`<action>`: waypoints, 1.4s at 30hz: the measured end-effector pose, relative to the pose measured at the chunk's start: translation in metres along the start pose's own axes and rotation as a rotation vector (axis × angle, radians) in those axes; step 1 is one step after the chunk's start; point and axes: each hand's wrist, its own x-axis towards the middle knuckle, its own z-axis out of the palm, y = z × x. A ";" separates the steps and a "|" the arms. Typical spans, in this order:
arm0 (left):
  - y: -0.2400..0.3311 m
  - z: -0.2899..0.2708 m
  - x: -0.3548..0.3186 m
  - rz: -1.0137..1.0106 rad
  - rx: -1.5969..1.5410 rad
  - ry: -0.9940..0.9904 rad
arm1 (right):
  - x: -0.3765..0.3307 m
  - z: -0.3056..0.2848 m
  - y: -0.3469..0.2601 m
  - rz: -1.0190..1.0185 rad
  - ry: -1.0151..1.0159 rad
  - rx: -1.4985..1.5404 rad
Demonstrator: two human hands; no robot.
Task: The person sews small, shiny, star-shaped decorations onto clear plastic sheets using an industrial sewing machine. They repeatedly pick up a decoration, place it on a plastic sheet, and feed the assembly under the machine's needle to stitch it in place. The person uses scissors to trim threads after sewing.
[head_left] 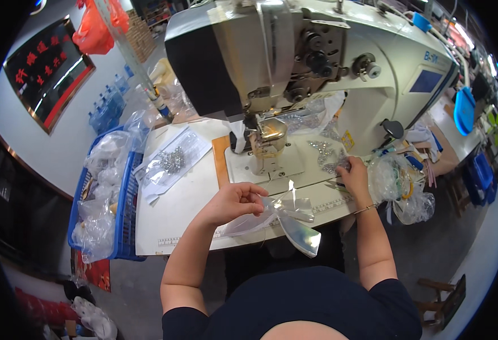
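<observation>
Left hand [233, 201] pinches clear bow [285, 218]; right hand [354, 177] touches trims; blue basket [125, 198] holds bags.

A sewing workshop is shown. A cream-coloured industrial sewing machine [317, 68] is mounted on a white worktable [175, 209] just beyond the left hand [233, 202]. A blue plastic crate [125, 192] packed with clear bags is set to that hand's left; further workstations are seen far right.

Grey concrete floor [475, 266], pale wall [62, 141], framed dark sign [47, 71], white worktable [175, 209].
</observation>
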 end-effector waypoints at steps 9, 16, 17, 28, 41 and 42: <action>0.003 -0.001 -0.009 0.098 -0.255 0.051 | -0.006 -0.002 -0.010 0.139 -0.042 0.620; 0.002 -0.002 -0.005 0.034 -0.265 0.082 | -0.010 -0.007 -0.018 0.275 -0.178 0.832; 0.003 -0.002 -0.006 0.040 -0.265 0.077 | -0.011 -0.006 -0.018 0.301 -0.213 0.884; 0.005 -0.001 -0.010 0.052 -0.357 0.071 | -0.023 0.005 -0.036 0.486 -0.235 1.227; 0.029 0.009 -0.006 0.176 -0.632 -0.123 | -0.043 0.007 -0.036 0.530 -0.392 1.266; 0.031 0.015 -0.005 0.197 -0.670 -0.114 | -0.046 0.007 -0.042 0.516 -0.397 1.256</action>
